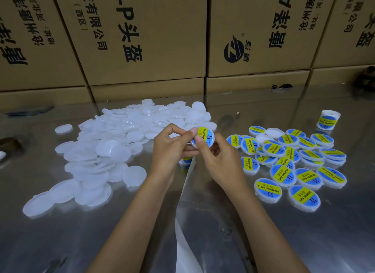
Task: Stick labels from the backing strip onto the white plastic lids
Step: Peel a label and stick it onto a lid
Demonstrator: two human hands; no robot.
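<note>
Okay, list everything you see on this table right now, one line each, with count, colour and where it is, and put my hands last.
plain lids: a large pile, too many to count, white, left half of the table.
labelled lids: roughly two dozen, white with blue and yellow labels, right side of the table.
held lid: one, white with blue and yellow label, centre, between both hands.
backing strip: one, white, hanging from the hands toward the near edge.
label roll: one, white with blue and yellow, far right.
cardboard boxes: several, brown with black print, stacked behind the table.
table: one, shiny metal.
left hand: grips the held lid.
right hand: thumb presses its label.
</note>
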